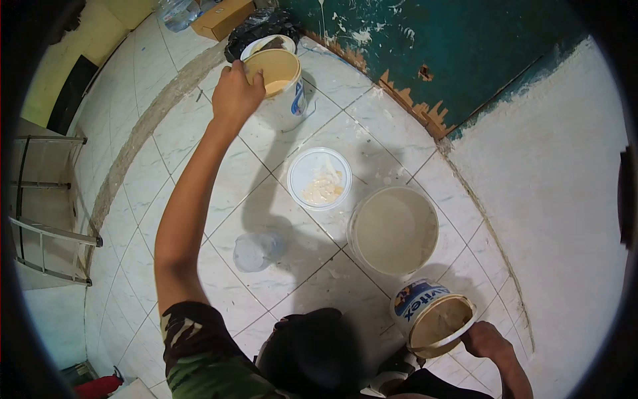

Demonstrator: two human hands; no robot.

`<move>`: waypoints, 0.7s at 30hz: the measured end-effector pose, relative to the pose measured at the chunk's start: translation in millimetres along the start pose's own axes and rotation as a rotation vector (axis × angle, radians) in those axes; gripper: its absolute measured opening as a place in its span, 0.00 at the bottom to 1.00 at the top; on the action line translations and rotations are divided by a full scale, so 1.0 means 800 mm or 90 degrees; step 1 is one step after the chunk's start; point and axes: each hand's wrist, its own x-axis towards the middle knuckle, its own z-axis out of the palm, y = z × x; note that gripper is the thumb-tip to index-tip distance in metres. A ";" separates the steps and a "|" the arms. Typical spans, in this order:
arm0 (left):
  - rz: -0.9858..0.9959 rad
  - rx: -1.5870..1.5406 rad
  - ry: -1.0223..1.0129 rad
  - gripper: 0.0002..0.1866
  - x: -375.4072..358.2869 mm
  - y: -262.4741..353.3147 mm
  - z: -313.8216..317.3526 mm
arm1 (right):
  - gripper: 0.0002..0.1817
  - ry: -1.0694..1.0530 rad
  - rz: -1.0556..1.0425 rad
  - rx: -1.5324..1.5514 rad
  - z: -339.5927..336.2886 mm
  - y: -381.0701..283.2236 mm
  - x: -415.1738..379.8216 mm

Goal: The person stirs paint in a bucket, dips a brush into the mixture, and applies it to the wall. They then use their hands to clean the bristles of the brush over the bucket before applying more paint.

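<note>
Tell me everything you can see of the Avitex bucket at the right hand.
The Avitex bucket is round, off-white and looks plastic, with a blue-and-white printed label. It is tilted, its open mouth towards the lower right of the view. Inside it is beige and streaky; whether that is liquid or residue I can't tell. The right hand grips it at the mouth's edge. It sits just nearer than the large tub; its base is hidden.

Ladder (56,229): left end cut off
Clear plastic bottle (178,14): top cut off
Dark round shape (309,356): blurred
Upper bucket (279,113): label partly turned away
Right hand (487,340): fingertips hidden at Avitex bucket (415,309)
</note>
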 end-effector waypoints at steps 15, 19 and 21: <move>0.056 -0.073 -0.663 0.34 -0.166 -0.054 0.159 | 0.13 0.053 -0.025 0.007 -0.003 -0.028 -0.011; -0.011 -0.084 -0.703 0.39 -0.174 -0.036 0.161 | 0.17 0.030 0.008 0.028 0.008 -0.029 -0.016; -0.013 -0.091 -0.704 0.39 -0.178 -0.026 0.160 | 0.18 0.023 0.024 0.033 0.005 -0.036 -0.021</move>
